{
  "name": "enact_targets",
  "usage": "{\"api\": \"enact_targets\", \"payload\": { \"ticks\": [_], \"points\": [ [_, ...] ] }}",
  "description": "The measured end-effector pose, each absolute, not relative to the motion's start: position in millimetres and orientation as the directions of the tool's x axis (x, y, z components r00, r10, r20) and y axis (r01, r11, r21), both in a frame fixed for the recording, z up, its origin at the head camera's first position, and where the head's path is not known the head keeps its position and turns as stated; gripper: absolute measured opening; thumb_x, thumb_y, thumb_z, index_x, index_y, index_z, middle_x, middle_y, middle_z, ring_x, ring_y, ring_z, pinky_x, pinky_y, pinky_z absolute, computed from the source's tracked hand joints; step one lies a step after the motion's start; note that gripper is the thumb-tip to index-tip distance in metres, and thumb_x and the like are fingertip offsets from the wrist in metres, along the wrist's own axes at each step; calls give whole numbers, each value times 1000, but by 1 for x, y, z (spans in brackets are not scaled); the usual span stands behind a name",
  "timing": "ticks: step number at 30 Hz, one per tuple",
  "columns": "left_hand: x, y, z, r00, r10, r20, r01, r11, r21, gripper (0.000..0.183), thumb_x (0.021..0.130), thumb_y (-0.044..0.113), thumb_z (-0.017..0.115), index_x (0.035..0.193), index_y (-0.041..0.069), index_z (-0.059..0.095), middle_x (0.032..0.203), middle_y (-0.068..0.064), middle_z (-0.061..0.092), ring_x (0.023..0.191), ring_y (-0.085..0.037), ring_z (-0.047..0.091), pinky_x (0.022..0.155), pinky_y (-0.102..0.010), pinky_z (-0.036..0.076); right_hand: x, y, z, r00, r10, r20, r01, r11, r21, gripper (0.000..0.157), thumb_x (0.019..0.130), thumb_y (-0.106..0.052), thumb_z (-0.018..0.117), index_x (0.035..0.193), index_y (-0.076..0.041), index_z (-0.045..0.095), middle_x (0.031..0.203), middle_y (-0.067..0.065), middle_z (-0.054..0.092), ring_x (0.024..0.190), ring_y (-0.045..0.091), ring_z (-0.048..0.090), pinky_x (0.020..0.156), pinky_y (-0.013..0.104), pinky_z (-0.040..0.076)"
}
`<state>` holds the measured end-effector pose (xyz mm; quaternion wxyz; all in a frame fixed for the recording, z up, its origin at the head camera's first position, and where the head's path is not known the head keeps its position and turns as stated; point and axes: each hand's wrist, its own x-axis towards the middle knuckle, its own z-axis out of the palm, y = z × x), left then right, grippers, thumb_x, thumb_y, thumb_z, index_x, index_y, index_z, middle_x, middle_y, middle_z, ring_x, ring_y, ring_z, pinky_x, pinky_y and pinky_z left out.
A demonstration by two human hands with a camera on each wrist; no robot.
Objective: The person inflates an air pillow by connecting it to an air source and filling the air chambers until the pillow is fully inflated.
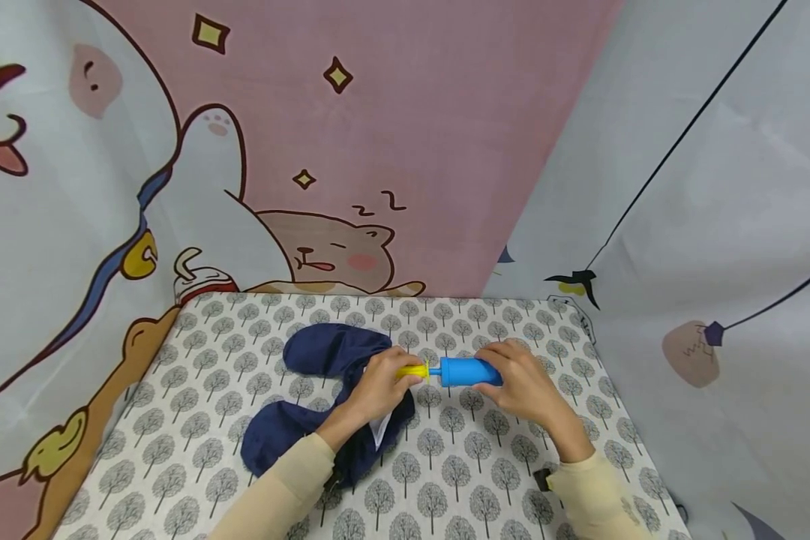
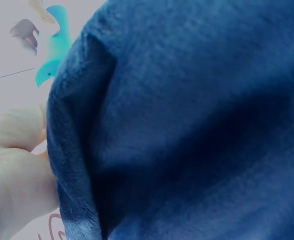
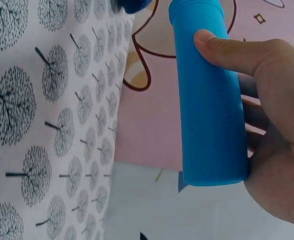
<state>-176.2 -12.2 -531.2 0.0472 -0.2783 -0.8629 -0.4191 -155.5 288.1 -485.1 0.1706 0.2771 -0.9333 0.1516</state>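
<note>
My left hand pinches the yellow end piece of a hand pump between thumb and fingers. A thin blue stem joins that piece to the pump's blue cylinder, which my right hand grips, thumb along its side in the right wrist view. Under my left hand and forearm lies a navy plush U-shaped neck pillow, with a white tag on it. In the left wrist view the pillow's fabric fills most of the picture and hides the left fingertips.
The table wears a white cloth printed with grey trees. A small black object shows beside the right sleeve. Cartoon-printed curtains stand behind the table and on both sides.
</note>
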Motion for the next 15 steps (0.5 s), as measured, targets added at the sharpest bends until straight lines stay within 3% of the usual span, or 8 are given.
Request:
{"api": "enact_targets", "payload": {
  "ticks": [6,15],
  "points": [
    [-176,-12,-529,-825,464,322,539,476,695,24,105,12,81,128,7,83,115,-9,78,100,-22,72,87,-32,61,-156,281,-486,-803,-471,365,-564,799,-209,58,80,-31,105,125,-3,83,128,15,82,115,35,76,100,55,64],
    [-177,-14,-530,-815,477,329,557,487,673,25,105,16,81,129,9,83,113,-6,78,100,-20,73,88,-32,62,-153,312,-484,-842,-441,311,-526,798,-293,55,83,-23,103,130,-4,81,130,16,79,120,39,76,100,60,64]
  ]
}}
